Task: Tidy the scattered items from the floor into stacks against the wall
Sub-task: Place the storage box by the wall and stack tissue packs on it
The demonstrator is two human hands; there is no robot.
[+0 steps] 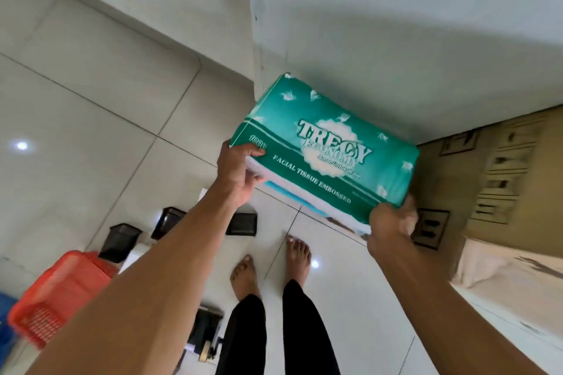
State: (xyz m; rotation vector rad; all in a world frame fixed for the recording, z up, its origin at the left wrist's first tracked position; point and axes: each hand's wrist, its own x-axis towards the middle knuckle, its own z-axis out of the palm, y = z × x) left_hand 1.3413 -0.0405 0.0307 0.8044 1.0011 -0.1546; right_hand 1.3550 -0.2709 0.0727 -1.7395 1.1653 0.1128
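A green plastic-wrapped facial tissue pack [329, 155] is held off the floor, its long axis spanning between left hand [236, 173] and right hand [391, 224], fingers pinching each end, white wall [396, 39] just beyond.

The green tissue pack [329, 149] carries all the legible print: "TRECY" in large letters, "ECONOMY" beneath it, and "FACIAL TISSUE EMBOSSED" along the edge nearest the right hand [391, 224]. Just above the left hand [239, 175], a number reads roughly "1000". The small script line is too blurred to read.
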